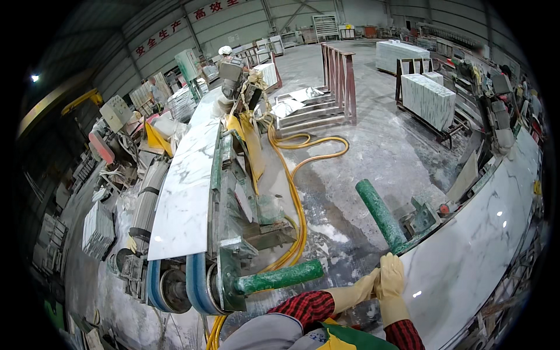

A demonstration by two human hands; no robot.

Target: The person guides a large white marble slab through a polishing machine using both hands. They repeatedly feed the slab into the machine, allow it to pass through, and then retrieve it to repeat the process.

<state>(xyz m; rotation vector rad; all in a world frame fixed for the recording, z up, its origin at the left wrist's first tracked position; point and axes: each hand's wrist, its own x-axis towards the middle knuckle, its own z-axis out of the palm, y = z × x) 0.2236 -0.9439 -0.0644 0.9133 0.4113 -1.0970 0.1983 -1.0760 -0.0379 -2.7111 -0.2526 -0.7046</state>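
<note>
Right hand: gloved in cream, its fingers curled, and the right hand is pressed together with the left hand; from my seat I can't make out whether either one is clamped on a slab edge, on the other glove, or on nothing.

White veined slab: the large grey-streaked slab lies flat on the right, running from beside the right hand toward the upper right; its near left corner is just beside the gloves.

Green tubes: one chalky tube juts out just beyond my hands, near that corner; a second tube points toward them from the left-hand line.

Blue belts: a pair of belts carries another white slab, also flat, its near end over the rollers.

How far along: both slabs are already down, and neither hangs in the hands; I judge this a moment between moves rather than a lift; what is left, my feed does not show.

Farther out: yellow hoses loop over the floor; beyond stand a brown rack, stacked slabs and a white-helmeted co-worker.
</note>
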